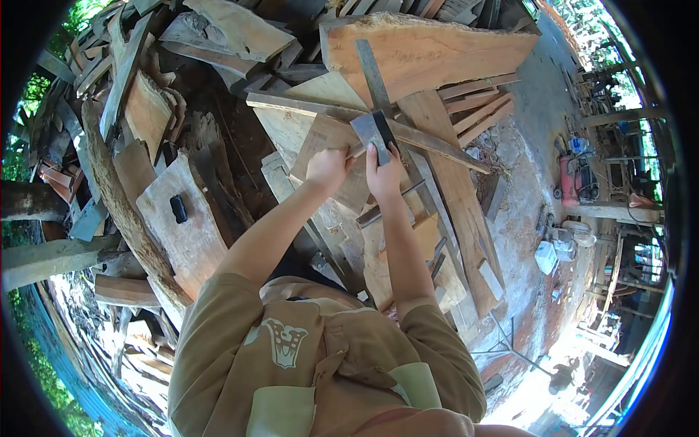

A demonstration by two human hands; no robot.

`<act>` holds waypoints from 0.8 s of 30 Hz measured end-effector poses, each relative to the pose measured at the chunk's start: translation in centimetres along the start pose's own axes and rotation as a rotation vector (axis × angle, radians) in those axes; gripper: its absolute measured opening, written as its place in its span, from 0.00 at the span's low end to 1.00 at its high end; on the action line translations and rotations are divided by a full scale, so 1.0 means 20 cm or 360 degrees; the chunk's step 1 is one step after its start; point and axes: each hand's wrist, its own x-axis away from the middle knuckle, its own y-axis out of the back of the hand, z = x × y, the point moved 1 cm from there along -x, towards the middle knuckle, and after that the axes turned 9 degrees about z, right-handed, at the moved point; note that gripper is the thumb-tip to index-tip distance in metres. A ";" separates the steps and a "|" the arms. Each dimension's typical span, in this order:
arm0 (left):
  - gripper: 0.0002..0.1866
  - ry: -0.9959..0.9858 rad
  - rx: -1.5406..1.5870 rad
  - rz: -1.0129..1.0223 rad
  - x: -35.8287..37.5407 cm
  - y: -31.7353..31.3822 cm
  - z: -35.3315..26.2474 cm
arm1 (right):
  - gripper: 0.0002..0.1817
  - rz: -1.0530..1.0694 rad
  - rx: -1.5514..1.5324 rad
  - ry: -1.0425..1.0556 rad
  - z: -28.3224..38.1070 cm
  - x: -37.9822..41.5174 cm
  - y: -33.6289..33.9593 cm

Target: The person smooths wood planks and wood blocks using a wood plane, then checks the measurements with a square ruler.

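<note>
My left hand (328, 169) is closed around a thin handle or bar, most of it hidden by the fingers. My right hand (384, 173) grips a dark rectangular block (382, 131), which lies against a flat grey metal blade (365, 131) beside it. Both hands are close together over a brown wooden board (320, 149). A long narrow wooden strip (429, 140) passes just behind the block. Below my right hand, a dark metal rod (370, 217) lies on the wood.
Stacked slabs and offcuts surround the work, with a large live-edge slab (429, 54) ahead. A black object (178, 209) rests on a pale slab (193, 247) at left. A red machine (569, 178) and a white container (545, 257) stand at right.
</note>
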 end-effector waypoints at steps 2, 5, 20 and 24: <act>0.12 -0.0030 -0.0030 -0.0020 0.02 -0.06 0.02 | 0.18 -0.0100 0.0017 0.0037 -0.03 -0.05 -0.02; 0.11 -0.0033 -0.0126 0.0003 0.06 -0.06 -0.04 | 0.26 0.0366 -0.0040 -0.0948 -0.17 -0.08 -0.04; 0.10 -0.0006 -0.0108 -0.0073 0.04 -0.07 -0.01 | 0.18 -0.0024 -0.0179 -0.0139 0.03 -0.07 -0.03; 0.10 -0.0129 -0.0249 -0.0188 0.07 -0.17 -0.03 | 0.21 0.0141 0.0010 -0.0352 -0.06 -0.11 -0.02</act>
